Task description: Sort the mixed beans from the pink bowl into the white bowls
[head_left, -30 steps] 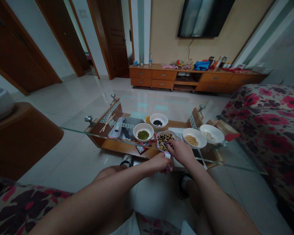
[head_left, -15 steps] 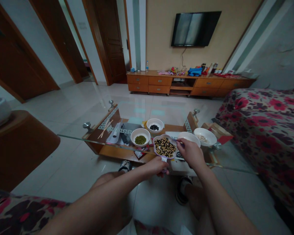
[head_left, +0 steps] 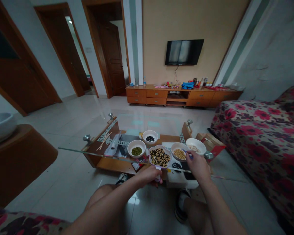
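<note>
My left hand (head_left: pixel 152 175) is closed around the handle of a flower-shaped dish (head_left: pixel 160 156) that holds mixed black and yellow beans. Pinched in my right hand (head_left: pixel 196 163) is a small blue utensil (head_left: pixel 187 153), its tip over a white bowl of yellow beans (head_left: pixel 179 151). To the left of the dish stands a bowl of green beans (head_left: pixel 136 149), and behind it a bowl with black beans (head_left: pixel 150 137). A bowl with pale pieces (head_left: pixel 196 146) is at the right, just beyond my right hand.
The bowls stand on a glass table (head_left: pixel 78 151). Wooden chopsticks (head_left: pixel 104 141) lie at its left and a cardboard box (head_left: pixel 213 145) is at its right. A flowered sofa (head_left: pixel 254 137) is on the right, a low cabinet (head_left: pixel 156 94) across the room.
My right hand has moved from the edge of the flower-shaped dish to the bowl of yellow beans, which it no longer hides. The view has tilted up.
</note>
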Demonstrator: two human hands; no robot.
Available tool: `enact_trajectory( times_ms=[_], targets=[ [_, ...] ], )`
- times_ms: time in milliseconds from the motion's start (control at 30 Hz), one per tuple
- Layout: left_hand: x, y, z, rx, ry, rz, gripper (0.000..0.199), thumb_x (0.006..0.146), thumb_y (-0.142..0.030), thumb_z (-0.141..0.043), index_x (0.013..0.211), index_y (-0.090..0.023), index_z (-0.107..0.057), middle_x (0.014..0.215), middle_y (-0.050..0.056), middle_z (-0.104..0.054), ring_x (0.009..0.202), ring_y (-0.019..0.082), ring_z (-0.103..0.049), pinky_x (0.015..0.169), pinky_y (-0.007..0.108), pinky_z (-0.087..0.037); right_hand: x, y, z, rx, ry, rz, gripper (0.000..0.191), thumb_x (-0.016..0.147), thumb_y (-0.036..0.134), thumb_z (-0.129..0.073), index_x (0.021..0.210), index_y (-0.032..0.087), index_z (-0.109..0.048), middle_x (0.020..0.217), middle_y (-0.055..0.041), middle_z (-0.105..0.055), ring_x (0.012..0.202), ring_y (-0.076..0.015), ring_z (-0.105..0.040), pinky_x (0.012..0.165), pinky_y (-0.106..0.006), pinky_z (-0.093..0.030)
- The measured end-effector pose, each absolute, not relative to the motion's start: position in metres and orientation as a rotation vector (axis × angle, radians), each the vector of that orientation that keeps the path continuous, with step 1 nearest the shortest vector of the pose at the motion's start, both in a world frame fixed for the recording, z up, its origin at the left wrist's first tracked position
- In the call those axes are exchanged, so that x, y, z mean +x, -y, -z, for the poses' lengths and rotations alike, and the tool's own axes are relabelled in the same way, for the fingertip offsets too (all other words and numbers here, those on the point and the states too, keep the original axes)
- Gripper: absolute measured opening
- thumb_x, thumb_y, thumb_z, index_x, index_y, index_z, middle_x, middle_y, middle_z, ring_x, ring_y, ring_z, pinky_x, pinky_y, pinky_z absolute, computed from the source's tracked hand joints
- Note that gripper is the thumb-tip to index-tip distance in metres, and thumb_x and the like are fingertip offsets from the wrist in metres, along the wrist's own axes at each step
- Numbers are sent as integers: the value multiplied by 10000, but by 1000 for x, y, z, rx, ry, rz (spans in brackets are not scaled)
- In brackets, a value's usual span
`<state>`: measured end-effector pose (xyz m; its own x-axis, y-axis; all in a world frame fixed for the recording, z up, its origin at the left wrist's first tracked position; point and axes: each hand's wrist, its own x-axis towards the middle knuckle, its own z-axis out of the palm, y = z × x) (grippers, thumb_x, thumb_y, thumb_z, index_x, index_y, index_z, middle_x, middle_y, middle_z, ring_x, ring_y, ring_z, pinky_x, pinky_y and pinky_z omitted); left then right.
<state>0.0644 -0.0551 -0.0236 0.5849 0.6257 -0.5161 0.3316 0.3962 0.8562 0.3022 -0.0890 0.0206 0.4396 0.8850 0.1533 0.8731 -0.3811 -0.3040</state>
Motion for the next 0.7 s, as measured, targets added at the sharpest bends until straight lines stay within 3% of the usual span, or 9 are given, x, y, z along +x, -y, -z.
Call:
enact_trajectory(
  times_ms=[433,700],
  targets=[
    [63,52,23,1160,-1059,-266,226,886,-308,-423,761,-174,-556,619,39,-631,491,127,-506,475,214,-372,280,88,-13,-2155,1535,-240,348,940,402,-408,1094,216,-659,942,-90,-738,867,-217,-693,661,-261,-431],
    [61,51,28,1150,-1036,-240,184,835,-341,-504,783,-176,-566,621,42,-630,496,137,-531,479,228,-400,255,85,-14,-1960,1808,-340,284,933,349,-438,1015,184,-654,936,-85,-723,889,-203,-668,709,-259,-423]
  ],
)
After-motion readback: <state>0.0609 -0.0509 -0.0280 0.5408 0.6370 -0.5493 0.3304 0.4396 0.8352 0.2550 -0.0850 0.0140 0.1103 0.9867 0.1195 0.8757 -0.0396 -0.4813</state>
